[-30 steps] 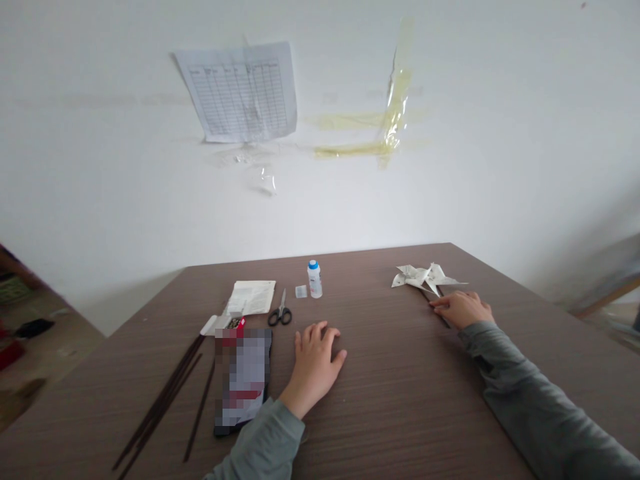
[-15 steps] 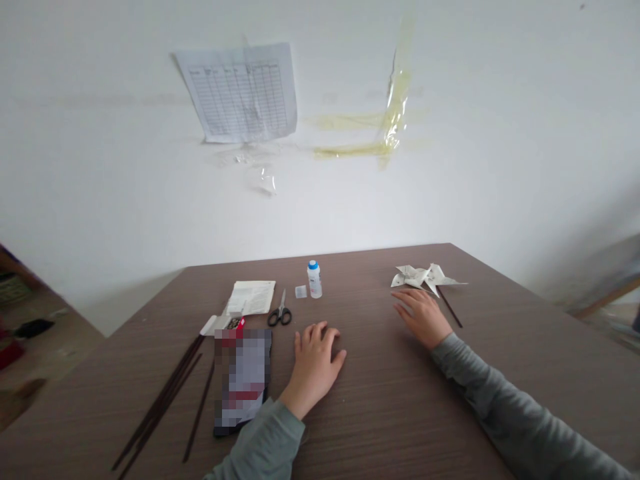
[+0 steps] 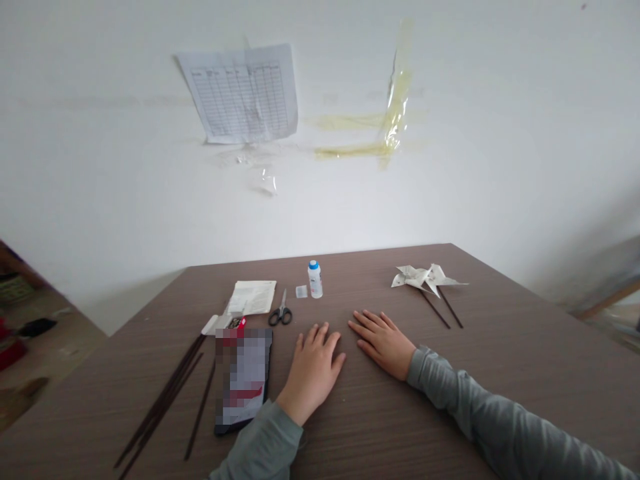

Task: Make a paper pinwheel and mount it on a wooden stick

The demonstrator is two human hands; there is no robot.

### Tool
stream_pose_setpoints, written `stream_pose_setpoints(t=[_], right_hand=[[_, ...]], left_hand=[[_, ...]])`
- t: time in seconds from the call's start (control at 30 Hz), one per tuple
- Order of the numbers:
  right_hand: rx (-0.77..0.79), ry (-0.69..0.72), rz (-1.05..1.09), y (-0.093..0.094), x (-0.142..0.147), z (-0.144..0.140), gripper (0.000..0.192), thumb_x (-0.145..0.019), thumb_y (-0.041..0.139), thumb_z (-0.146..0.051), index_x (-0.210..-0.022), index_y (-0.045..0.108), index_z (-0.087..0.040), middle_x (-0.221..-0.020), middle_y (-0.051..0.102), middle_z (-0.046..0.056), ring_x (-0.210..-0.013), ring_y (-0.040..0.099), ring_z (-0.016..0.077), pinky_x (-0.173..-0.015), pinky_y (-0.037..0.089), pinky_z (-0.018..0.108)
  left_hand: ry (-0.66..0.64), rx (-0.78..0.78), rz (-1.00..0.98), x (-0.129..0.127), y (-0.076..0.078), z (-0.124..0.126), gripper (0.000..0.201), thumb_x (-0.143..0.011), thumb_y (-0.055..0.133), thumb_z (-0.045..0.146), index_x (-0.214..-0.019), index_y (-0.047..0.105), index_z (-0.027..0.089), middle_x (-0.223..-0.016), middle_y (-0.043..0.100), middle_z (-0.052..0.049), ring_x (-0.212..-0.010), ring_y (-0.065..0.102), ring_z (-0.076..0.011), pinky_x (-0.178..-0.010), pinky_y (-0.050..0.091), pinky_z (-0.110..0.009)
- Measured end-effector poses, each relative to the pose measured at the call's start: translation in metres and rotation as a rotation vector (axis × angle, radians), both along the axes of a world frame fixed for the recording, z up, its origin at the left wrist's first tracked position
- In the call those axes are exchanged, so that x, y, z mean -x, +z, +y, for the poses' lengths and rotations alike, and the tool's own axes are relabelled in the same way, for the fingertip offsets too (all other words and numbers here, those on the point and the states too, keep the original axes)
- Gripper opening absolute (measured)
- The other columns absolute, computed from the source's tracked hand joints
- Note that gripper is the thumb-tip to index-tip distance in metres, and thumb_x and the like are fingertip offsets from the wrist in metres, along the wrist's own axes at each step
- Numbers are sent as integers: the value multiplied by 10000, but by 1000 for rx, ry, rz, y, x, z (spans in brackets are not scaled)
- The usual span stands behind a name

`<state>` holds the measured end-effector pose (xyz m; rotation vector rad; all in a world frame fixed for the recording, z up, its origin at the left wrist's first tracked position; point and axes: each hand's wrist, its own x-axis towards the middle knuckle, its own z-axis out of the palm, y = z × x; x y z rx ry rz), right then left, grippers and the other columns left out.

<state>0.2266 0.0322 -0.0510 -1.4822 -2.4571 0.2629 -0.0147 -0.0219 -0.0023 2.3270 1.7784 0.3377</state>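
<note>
My left hand (image 3: 313, 370) lies on the table with its fingers spread, holding nothing. Just left of it is a phone (image 3: 245, 387), its screen blurred out. To the right, my right hand (image 3: 384, 343) rests flat on the tabletop, fingers apart, also with nothing in it. Two paper pinwheels (image 3: 425, 277) on dark sticks lie beyond it at the far right. Black-handled scissors (image 3: 281, 315) lie ahead of my left hand, and near them a white bottle (image 3: 315, 281) with a blue cap stands upright beside a small clear plastic piece (image 3: 301, 291).
At the left, several dark sticks (image 3: 163, 400) lie lengthwise. A stack of printed paper (image 3: 253, 297) sits behind a small red box (image 3: 241, 324) of tiny items. The table (image 3: 450, 413) meets a white wall carrying a taped printed sheet (image 3: 240, 93).
My right hand has moved left and nearer, away from the pinwheels, uncovering the second stick. My left hand has stayed almost in place.
</note>
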Motion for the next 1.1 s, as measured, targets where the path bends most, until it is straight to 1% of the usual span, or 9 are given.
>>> stream_pose_setpoints(t=[0.17,0.23,0.3,0.4,0.5,0.57,0.73,0.97,1.1], right_hand=[[24,-1,-5,5,-3,0,646,-1259,621,-292,-1879,751,-416,-2038,625,52,-1933,532,395,-1613,393,709],[43,39,-23,7,-6,1,643,-1287,597,-329,-1919,706,-384,-2062,588,72,-1947,510,400,-1612,388,735],[58,84,-49,8,-10,3,645,-1313,577,-382,-1952,664,-357,-2084,550,97,-1956,495,413,-1602,395,762],[68,110,-75,7,-14,6,654,-1336,560,-452,-1975,634,-337,-2099,519,125,-1962,481,428,-1600,402,761],[64,116,-69,2,-15,8,662,-1341,557,-465,-1983,626,-320,-2097,514,143,-1964,475,448,-1597,401,780],[57,120,-65,0,-15,8,657,-1342,550,-457,-1983,625,-333,-2098,511,134,-1964,474,448,-1595,401,790],[58,118,-56,-1,-15,9,663,-1333,565,-452,-1979,631,-318,-2094,510,144,-1964,476,454,-1593,395,806],[66,117,-60,4,-15,9,656,-1335,570,-441,-1975,636,-314,-2091,511,148,-1969,467,447,-1600,383,796],[76,108,-61,7,-14,7,663,-1335,583,-452,-1977,634,-294,-2091,512,161,-1969,465,454,-1606,375,793]], left_hand=[[-48,68,-1,18,12,0,652,-1142,807,251,-1789,815,336,-1973,688,-175,-1855,644,-460,-1534,515,-756],[-50,43,18,30,22,4,687,-1128,817,233,-1804,803,355,-1924,746,-152,-1823,686,-429,-1536,524,-694],[-43,12,54,47,34,12,626,-1135,799,199,-1742,851,346,-1816,844,-133,-1721,783,-386,-1511,557,-590],[52,-34,157,78,57,31,493,-1168,761,171,-1615,924,299,-1678,926,-139,-1566,878,-359,-1399,630,-490],[162,-119,283,108,74,52,435,-1179,703,151,-1503,975,254,-1596,951,-166,-1503,896,-390,-1326,655,-487],[222,-141,344,124,80,65,423,-1179,702,172,-1476,992,247,-1553,961,-175,-1471,907,-403,-1278,669,-482],[263,-127,390,138,75,83,378,-1116,788,217,-1410,1025,244,-1478,984,-176,-1458,914,-397,-1229,665,-432],[292,-125,417,134,65,89,354,-1113,743,207,-1296,1043,243,-1453,991,-199,-1483,898,-412,-1235,649,-464],[312,-143,416,134,63,93,377,-1110,682,172,-1175,1048,238,-1355,1005,-210,-1415,916,-412,-1199,649,-475]])
